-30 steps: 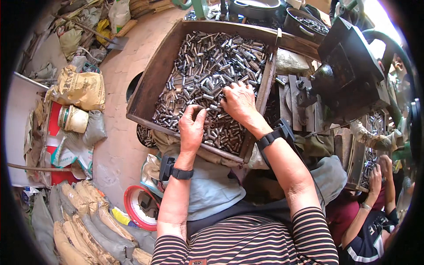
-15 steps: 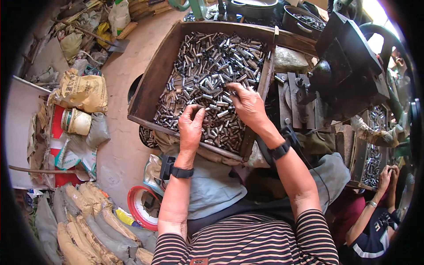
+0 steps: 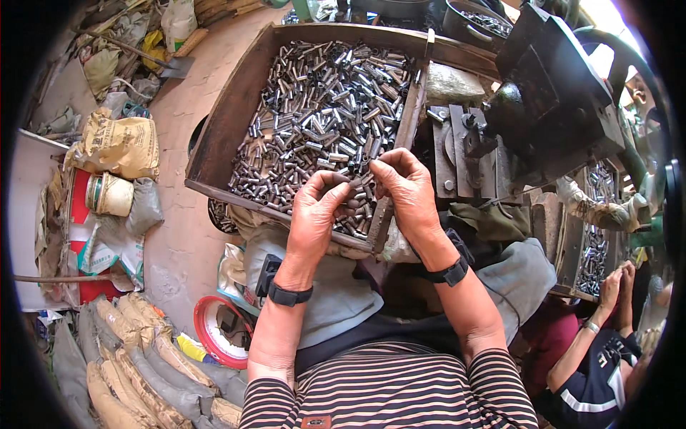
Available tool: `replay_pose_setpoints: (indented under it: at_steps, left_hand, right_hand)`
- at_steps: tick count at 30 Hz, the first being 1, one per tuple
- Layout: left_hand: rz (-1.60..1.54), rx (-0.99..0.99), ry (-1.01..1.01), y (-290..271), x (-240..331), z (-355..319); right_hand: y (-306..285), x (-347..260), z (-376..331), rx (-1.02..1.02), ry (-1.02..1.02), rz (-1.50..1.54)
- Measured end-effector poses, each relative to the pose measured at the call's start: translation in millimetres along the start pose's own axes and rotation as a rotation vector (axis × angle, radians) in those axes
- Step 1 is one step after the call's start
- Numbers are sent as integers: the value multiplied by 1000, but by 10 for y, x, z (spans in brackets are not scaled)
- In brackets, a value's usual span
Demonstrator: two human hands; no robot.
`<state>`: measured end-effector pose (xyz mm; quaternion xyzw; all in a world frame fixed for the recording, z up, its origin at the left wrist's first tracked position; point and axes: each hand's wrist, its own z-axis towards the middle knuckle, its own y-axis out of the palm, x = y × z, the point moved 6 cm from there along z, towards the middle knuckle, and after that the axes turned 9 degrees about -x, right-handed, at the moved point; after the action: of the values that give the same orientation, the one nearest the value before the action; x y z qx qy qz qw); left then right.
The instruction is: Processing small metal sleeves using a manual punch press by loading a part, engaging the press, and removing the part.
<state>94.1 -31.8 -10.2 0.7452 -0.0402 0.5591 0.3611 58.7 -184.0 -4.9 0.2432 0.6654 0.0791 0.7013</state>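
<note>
A wooden tray (image 3: 225, 136) stands in front of me, heaped with small metal tubes (image 3: 314, 118), some shiny, some dull brown. My left hand (image 3: 314, 211) is over the tray's near edge, thumb and fingertips pinched together; whatever lies between them is hidden. Close to its right, my right hand (image 3: 411, 193) hovers at the near right corner with thumb and forefinger bent into a pinch. What it holds, if anything, is too small to make out against the tubes behind. The two sets of fingertips are a short way apart. Dark bands circle both wrists.
A black machine (image 3: 561, 93) with a metal bed stands right of the tray. Behind is a pot (image 3: 475, 28) of metal pieces. At lower right a co-worker's hands (image 3: 616, 286) are beside another box of parts (image 3: 593, 261). Sacks (image 3: 128, 357) and a red-rimmed bucket (image 3: 207, 322) lie left.
My right hand has drawn back from the heap toward me and nearer my left hand. My left hand has moved slightly to the right and nearer me. The whole view has shifted a little.
</note>
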Motion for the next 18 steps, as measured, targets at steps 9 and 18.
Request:
replay_pose_setpoints:
  at_steps: [9,18]
  left_hand:
    - [18,-22,13,113,-8,-28]
    - [353,-4,109,244,104,-82]
  right_hand:
    - [-127,10,-184,-20,55,144]
    - [-183,89,-277,-45,119,276]
